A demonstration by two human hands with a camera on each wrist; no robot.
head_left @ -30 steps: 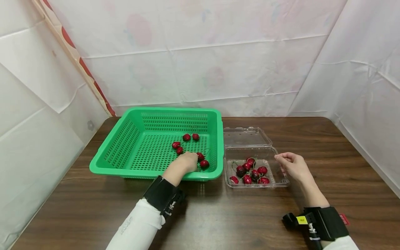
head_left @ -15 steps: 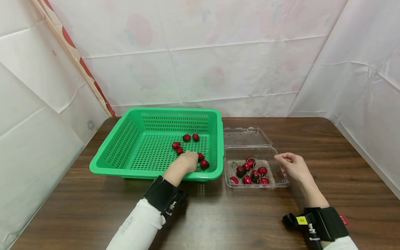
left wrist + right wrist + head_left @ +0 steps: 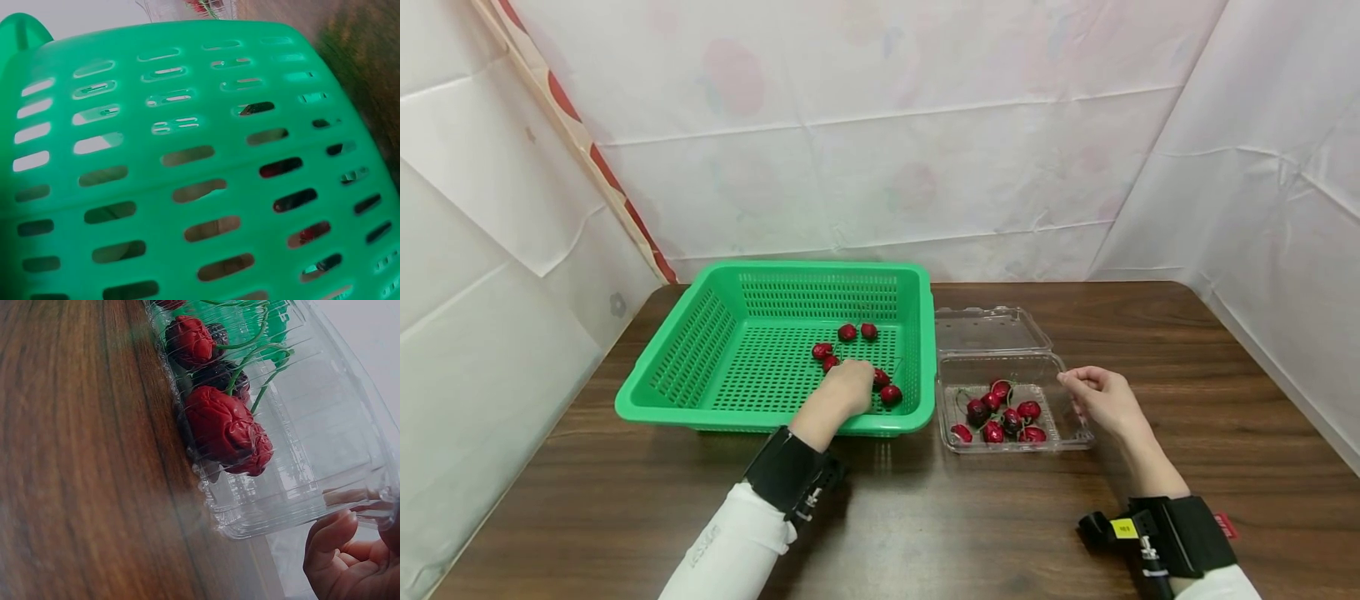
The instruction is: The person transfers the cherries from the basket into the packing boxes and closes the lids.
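Observation:
My left hand (image 3: 848, 387) reaches over the front rim into a green plastic basket (image 3: 700, 412), back of the hand up, among several red cherries (image 3: 891, 395). Its fingertips are hidden beneath the hand, so I cannot tell if they hold a cherry. The left wrist view shows mostly the basket's slotted wall (image 3: 206, 144), with parts of the hand behind the slots. On the right, my right hand (image 3: 1103, 400) pinches the right rim of a clear plastic clamshell box (image 3: 1070, 429) between thumb and fingers. Several wrinkled cherries (image 3: 219, 425) with green stems lie inside the box.
The box's lid (image 3: 992, 331) lies folded back behind it. Basket and box stand side by side on a dark wooden table (image 3: 910, 533). White patterned sheeting (image 3: 865, 133) hangs behind the table and along both sides.

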